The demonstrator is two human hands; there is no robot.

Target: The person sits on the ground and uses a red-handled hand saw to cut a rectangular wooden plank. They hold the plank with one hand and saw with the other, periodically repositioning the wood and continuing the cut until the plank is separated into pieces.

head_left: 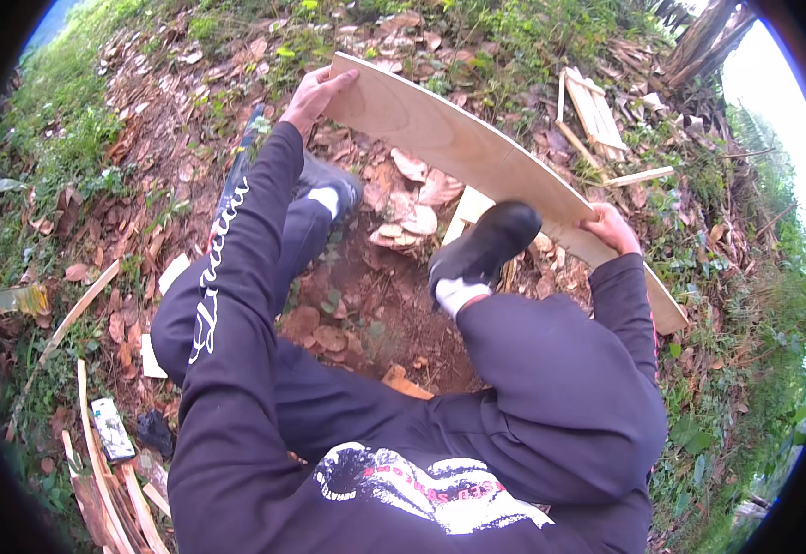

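Note:
A long, thin, pale wooden board is held out in front of me, slanting from upper left down to the right. At its upper left end, my left hand is closed on the edge, thumb on the near face. My right hand grips the board's edge closer to its lower right end. My black shoe on the right is raised by the board's lower edge; whether it touches the wood I cannot tell. A piece of pale wood shows partly behind that shoe.
Cut pale slats lie on the leafy ground at the upper right. Wood strips are piled at the lower left beside a white patterned rectangular object. A long dark-blue strip lies beside my left forearm.

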